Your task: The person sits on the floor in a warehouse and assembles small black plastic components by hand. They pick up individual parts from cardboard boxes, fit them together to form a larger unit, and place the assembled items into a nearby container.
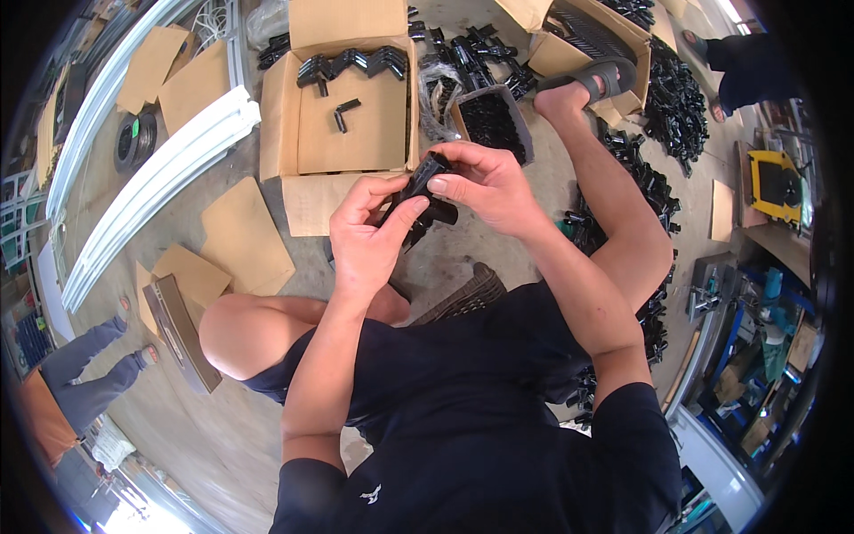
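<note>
Both my hands meet in front of me around a black branched pipe fitting (425,178). My left hand (366,233) pinches its lower part between thumb and fingers. My right hand (489,189) grips the upper end, thumb against the tube's side. Part of the fitting is covered by my fingers. Just beyond stands an open cardboard box (277,133). Inside it, a row of similar black fittings (351,62) lies along the far side, and a single angled fitting (342,116) rests nearer the middle. To its right, a grey bin (527,129) holds small black parts.
Heaps of black fittings (672,107) lie at the right, near another open carton (543,58). A dark wicker basket (467,295) sits between my legs. White metal profiles (165,187) and cardboard sheets (245,236) are leftward. Other people stand far left (76,360) and upper right (754,71).
</note>
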Demonstrator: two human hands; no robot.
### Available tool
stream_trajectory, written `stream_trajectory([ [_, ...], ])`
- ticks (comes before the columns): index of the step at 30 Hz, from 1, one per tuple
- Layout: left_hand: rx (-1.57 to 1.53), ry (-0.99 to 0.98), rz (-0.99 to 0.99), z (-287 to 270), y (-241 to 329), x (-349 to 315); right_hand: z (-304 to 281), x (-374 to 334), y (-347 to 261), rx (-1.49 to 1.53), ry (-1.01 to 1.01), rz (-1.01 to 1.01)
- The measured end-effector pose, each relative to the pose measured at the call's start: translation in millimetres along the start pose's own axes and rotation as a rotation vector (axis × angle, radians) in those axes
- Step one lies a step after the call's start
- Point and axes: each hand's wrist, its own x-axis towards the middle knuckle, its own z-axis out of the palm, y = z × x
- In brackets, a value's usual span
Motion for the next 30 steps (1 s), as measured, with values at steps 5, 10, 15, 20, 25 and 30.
stream_trajectory([
  [5, -0.02, -0.018, -0.094, 2.4, 0.3, 3.1, -0.4, -4.2, -3.0, 0.078, 0.04, 0.042],
  [10, -0.072, -0.008, -0.148, 1.3, 0.8, 3.4, 2.5, -3.4, 1.8, 0.031, 0.06, 0.091],
  [15, -0.258, 0.057, -0.211, -1.5, -13.0, 7.3, 4.2, 9.4, 3.4, 0.018, 0.053, 0.048],
  [20, -0.446, 0.126, -0.316, -6.3, -12.3, 18.3, -59.0, 91.4, 8.8, -0.563, 0.101, 0.119],
  [25, -0.555, 0.148, -0.386, 0.2, -9.7, 26.5, -137.3, 179.8, 71.2, -1.361, 0.311, 0.155],
  [30, -0.479, 0.211, -0.509, -2.1, -9.3, 26.3, -138.9, 241.0, 116.9, -1.735, 0.019, 0.411],
])
